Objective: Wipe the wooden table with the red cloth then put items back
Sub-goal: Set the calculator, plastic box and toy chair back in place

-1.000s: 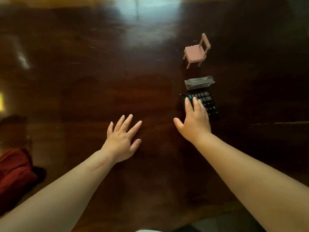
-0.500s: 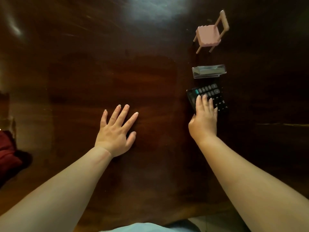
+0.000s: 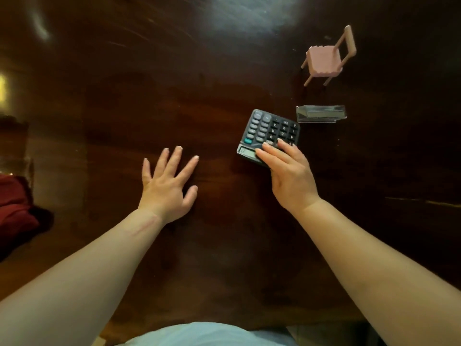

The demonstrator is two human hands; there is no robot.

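Observation:
A dark wooden table (image 3: 174, 101) fills the view. My right hand (image 3: 289, 176) grips the near edge of a black calculator (image 3: 269, 133), which is tilted with its display toward me. My left hand (image 3: 167, 188) rests flat on the table with fingers spread, holding nothing. Just beyond the calculator lies a clear plastic case (image 3: 320, 114). A small pink toy chair (image 3: 326, 58) stands farther back on the right. The red cloth (image 3: 15, 208) lies bunched at the left edge.
The table's near edge runs along the bottom, just above my light blue clothing (image 3: 204, 334). Bright reflections sit at the far middle and far left of the table.
My right hand has taken hold of the calculator, pulled it left and toward me, and turned it around. My left hand has stayed flat on the table.

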